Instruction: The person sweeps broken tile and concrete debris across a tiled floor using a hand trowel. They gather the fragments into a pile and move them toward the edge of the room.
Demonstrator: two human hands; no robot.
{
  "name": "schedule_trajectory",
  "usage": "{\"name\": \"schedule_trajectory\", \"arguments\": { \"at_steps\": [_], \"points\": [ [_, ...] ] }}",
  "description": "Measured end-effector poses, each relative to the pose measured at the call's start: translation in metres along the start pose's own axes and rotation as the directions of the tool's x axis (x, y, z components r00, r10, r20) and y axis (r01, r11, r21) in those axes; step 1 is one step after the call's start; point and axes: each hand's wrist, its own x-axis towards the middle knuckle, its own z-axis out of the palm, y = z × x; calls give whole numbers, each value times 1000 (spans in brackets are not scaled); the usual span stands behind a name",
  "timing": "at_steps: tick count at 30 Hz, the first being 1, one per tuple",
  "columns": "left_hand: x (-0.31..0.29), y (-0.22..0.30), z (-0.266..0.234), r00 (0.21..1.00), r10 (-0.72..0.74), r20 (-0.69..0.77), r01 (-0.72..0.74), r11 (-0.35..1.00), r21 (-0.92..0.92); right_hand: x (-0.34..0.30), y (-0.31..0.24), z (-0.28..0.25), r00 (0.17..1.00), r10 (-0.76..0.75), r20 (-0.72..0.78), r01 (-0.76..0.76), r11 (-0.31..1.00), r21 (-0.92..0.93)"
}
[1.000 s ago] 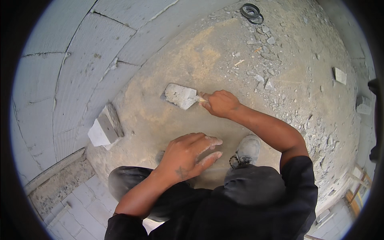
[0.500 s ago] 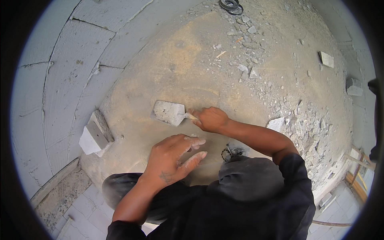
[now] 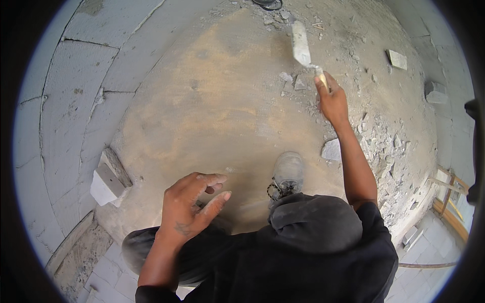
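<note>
My right hand (image 3: 333,103) is wrapped round the pale handle of a trowel (image 3: 301,44). The arm is stretched out ahead and to the right, and the dusty grey blade points away from me, over the dirt near scattered rubble. My left hand (image 3: 191,202) hovers above my left knee with nothing in it. Its fingers are bent and dusty, and the thumb stands apart from them. Beneath both hands lies a dusty brown floor (image 3: 202,116). My shoe (image 3: 289,169) rests on it between the two arms.
A grey block wall (image 3: 65,111) curves along the left, with cut blocks (image 3: 108,184) at its foot. Broken rubble (image 3: 386,156) spreads on the right, beside a pale slab (image 3: 331,150). Further right are loose blocks (image 3: 397,59) and a wooden frame (image 3: 449,217). A black coil (image 3: 269,4) lies far ahead.
My right hand has swung the trowel from the middle of the floor forward and right, turning its blade away from me. My left hand keeps its shape, slightly further left in view.
</note>
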Motion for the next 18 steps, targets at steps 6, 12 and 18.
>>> {"name": "schedule_trajectory", "arguments": {
  "at_steps": [6, 12, 18],
  "points": [
    [17, 3, 13, 999, -22, 49, 22, 1000, -5, -127, 14, 107, 751, -251, 611, 517, 799, -307],
    [15, -1, 7, 996, -91, 0, 91, 996, -9, -38, 97, 28, 998, -2, -68, -22, 939, -344],
    [11, -6, 6, 998, -55, 12, 55, 998, -18, 14, 108, -101, 839, 519, -162, -217, 593, 775]
  ]
}}
